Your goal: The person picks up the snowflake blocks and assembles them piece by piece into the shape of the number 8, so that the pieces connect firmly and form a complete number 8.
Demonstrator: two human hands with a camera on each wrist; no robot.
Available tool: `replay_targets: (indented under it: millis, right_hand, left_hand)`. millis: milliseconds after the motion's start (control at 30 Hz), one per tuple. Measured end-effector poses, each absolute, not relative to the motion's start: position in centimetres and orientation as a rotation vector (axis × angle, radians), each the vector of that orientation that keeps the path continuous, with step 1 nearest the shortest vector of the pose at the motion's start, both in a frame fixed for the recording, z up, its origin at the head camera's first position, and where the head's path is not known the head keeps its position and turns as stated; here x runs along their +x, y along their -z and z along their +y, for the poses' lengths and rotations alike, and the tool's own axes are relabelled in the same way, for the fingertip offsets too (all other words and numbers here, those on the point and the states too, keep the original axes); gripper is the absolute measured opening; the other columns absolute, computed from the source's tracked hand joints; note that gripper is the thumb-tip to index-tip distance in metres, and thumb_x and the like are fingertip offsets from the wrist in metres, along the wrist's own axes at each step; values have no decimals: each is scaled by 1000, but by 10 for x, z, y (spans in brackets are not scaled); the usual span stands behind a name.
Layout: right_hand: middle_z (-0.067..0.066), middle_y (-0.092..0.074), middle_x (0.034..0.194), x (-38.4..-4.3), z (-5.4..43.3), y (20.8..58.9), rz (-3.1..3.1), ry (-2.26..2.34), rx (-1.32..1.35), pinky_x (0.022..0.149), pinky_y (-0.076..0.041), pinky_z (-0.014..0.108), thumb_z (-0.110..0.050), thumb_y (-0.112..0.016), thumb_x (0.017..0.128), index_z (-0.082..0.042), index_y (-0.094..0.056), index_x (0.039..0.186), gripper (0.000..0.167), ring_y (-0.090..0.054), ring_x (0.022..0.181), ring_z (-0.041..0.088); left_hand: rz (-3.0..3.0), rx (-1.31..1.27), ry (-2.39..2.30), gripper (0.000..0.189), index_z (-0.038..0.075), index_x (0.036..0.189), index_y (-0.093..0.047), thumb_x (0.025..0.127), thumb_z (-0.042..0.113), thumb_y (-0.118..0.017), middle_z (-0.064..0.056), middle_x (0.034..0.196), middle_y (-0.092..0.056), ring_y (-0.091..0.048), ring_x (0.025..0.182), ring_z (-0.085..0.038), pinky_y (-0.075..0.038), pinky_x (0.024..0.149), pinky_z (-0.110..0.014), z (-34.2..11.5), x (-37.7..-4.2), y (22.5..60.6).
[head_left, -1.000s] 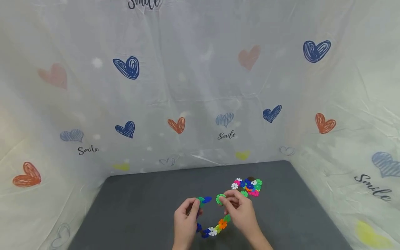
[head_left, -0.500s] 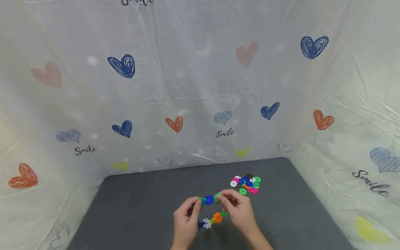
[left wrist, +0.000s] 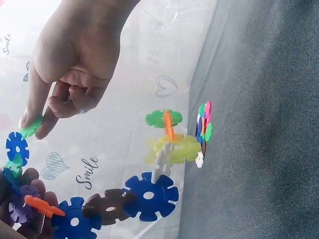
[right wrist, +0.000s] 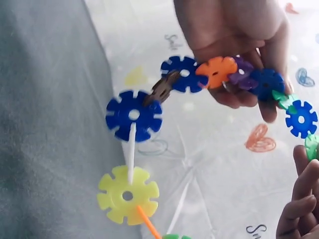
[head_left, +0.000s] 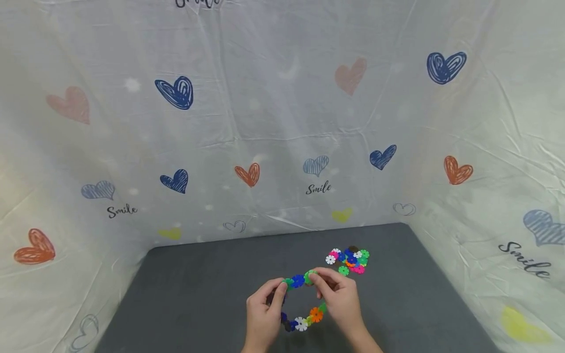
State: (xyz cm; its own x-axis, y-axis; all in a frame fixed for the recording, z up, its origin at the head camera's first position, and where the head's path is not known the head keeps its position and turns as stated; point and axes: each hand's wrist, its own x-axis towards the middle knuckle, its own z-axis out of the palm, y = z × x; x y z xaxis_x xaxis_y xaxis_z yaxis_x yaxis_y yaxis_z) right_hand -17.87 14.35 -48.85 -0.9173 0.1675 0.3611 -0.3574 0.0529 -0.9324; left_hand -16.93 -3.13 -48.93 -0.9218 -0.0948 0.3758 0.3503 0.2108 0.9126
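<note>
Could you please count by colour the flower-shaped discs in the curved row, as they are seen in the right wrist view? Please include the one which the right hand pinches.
Blue discs: 4
Green discs: 3
Orange discs: 2
Purple disc: 1
Brown disc: 1
White disc: 1
Yellow disc: 1
Total: 13

A grey table (head_left: 198,294) bears piled colourful discs (head_left: 351,260).

Two hands (head_left: 264,310), one pile (head_left: 351,258), one chain (head_left: 313,312): four blue discs (right wrist: 120,117), three green discs (right wrist: 285,101), two orange discs (right wrist: 224,66), one purple disc (right wrist: 245,80), one brown disc (right wrist: 163,89), one white disc (right wrist: 131,158), one yellow disc (right wrist: 112,194).
</note>
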Motion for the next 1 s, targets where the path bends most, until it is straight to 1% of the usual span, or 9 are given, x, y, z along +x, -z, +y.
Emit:
replay_targets:
  millis: [200,400,467,667,733,767,833,933,1000]
  right_hand:
    - [0,-69,68,-176,144,485,-1923,-1874,95,44,-43,25,-10,-75,91,-8,-77,96,6,-54,51,16]
    - [0,-66,63,-173,142,482,-1979,-1902,136,39,-37,26,-15,-76,91,-10,-77,95,7,-55,50,19]
    - [-1,-65,62,-172,141,481,-1983,-1898,127,38,-34,25,-15,-77,90,-11,-78,94,6,-55,49,20]
    - [-1,-65,60,-167,135,480,-1942,-1885,73,37,-33,25,-14,-78,88,-8,-79,92,7,-55,47,19]
    - [1,-69,63,-166,133,480,-1914,-1892,68,37,-35,25,-11,-78,88,-6,-80,93,8,-56,47,18]
    - [2,-69,64,-166,132,481,-1909,-1894,66,36,-34,25,-11,-78,88,-6,-80,94,8,-57,47,18]
    - [3,-69,64,-168,133,482,-1912,-1903,72,35,-33,24,-10,-77,89,-7,-80,95,7,-54,45,15]
    - [4,-64,61,-172,137,483,-1999,-1886,74,35,-29,21,-12,-72,94,-12,-80,100,10,-44,43,9]
    - [7,-61,61,-175,140,483,-2071,-1873,68,36,-29,21,-11,-68,97,-12,-79,104,13,-41,44,7]
  left_hand:
    - [-2137,-216,1776,11,20,93,-74,99,20,-65,1,75,-66,-57,59,-5,-50,56,-24,-30,-166,487]
    - [-2138,-203,1853,11,18,92,-74,99,24,-66,-7,75,-67,-59,60,-7,-51,56,-25,-29,-164,484]
    - [-2141,-185,1882,13,18,92,-74,98,26,-67,-7,75,-67,-61,61,-8,-52,57,-25,-28,-163,482]
    - [-2115,-137,1944,15,15,93,-75,98,26,-67,-4,77,-67,-65,67,-11,-56,66,-27,-24,-161,484]
    - [-2102,-130,1955,15,15,93,-76,98,26,-67,-5,77,-67,-65,68,-12,-56,67,-27,-22,-162,485]
    - [-2107,-124,1956,15,16,93,-76,98,27,-67,-5,77,-67,-63,65,-11,-55,64,-26,-22,-162,486]
    - [-2137,-117,1949,16,16,94,-76,97,29,-67,-5,78,-67,-61,64,-10,-53,58,-24,-22,-163,487]
    - [-2247,-128,1925,19,17,95,-77,97,34,-68,-2,83,-69,-62,71,-9,-52,53,-22,-24,-164,486]
    - [-2325,-155,1868,20,18,99,-76,97,36,-67,1,89,-72,-64,79,-10,-55,60,-24,-24,-165,486]
